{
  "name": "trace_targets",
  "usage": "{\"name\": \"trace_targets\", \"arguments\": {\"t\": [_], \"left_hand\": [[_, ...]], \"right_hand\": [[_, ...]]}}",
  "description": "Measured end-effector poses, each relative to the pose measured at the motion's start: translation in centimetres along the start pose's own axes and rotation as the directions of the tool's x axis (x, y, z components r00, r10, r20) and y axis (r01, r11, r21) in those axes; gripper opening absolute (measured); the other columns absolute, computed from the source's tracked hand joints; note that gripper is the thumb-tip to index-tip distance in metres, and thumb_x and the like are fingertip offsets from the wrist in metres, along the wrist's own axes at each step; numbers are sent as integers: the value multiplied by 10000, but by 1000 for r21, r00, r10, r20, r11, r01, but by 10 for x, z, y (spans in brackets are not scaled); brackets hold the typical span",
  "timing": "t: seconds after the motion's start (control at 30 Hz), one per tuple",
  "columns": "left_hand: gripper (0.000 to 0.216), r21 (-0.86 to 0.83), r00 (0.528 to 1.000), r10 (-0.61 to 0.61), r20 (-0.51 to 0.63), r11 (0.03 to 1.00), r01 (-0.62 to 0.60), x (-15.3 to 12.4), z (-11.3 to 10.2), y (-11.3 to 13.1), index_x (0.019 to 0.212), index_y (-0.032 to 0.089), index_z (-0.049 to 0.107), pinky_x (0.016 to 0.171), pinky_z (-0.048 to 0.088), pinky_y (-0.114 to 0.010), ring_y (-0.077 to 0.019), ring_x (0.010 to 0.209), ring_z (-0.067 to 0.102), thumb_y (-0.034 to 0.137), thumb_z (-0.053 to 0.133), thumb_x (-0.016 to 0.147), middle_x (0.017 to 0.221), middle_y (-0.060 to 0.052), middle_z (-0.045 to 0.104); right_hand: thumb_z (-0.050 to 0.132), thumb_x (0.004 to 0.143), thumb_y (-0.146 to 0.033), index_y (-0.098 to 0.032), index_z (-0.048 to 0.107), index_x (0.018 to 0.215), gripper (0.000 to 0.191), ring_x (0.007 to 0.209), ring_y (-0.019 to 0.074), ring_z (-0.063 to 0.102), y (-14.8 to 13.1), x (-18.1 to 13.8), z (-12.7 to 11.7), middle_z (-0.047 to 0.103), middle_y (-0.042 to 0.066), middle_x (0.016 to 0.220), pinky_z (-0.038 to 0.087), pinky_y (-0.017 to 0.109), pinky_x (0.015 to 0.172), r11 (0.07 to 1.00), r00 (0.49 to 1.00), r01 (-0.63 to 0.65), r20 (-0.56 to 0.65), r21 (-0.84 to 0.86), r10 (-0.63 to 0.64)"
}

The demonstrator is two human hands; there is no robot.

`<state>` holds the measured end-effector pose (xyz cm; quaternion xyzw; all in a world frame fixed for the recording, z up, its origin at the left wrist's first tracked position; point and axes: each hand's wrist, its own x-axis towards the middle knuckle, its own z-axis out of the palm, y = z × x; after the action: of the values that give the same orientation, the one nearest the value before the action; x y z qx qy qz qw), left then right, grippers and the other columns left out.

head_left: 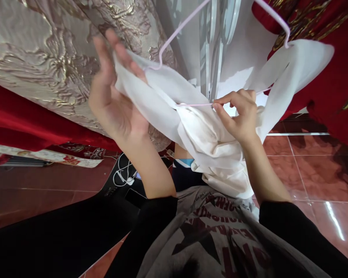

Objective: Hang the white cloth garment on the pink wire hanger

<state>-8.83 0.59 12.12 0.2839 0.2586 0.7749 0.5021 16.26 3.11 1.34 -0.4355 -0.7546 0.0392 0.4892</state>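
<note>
A white garment (203,131) of thin cloth hangs on a pale pink hanger (182,29), its lower part bunched over my lap. My right hand (239,114) pinches the hanger's thin lower bar between thumb and fingertips, in the middle of the garment's opening. At the left, my left hand (116,92) is held up with fingers stretched out and slightly blurred. The cloth's left shoulder lies across its palm and covers part of the fingers. The hanger's right end sits inside the other shoulder of the garment.
Beige embossed fabric (60,58) hangs at the left, and red cloth with gold trim (321,77) at the right. Metal poles (213,50) stand ahead. A black bench (75,220) at my left bears a white charger cable (121,173) and a phone (135,197). Red tiles (310,166) cover the floor.
</note>
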Motion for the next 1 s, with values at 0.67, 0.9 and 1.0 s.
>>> {"name": "trace_targets", "arguments": {"t": [0.67,0.9,1.0], "left_hand": [[278,31,999,31,28,999,-32,-51,-5,-111,860,208,630,538,415,-237,-106,552,506,314,504,1083,820,-36,628],[224,92,999,47,18,995,-48,-52,-10,-114,868,249,634,531,402,-290,-127,527,454,422,654,1008,862,-39,584],[226,69,996,78,48,994,-81,-53,-10,-118,874,242,633,502,380,-271,-113,514,432,422,656,1008,847,-34,563]], "right_hand": [[594,1015,-371,-263,734,1123,207,1117,170,687,-14,6,-9,731,9,1124,494,449,1131,990,994,75,-90,122,-64],[809,829,-454,-331,575,1450,675,1524,267,461,62,-9,-63,510,19,1526,361,478,1296,960,832,-46,-521,275,189],[686,883,-617,-220,679,1192,503,1181,233,677,61,-22,-52,673,97,1218,563,434,1045,823,873,-291,-215,487,437]]}}
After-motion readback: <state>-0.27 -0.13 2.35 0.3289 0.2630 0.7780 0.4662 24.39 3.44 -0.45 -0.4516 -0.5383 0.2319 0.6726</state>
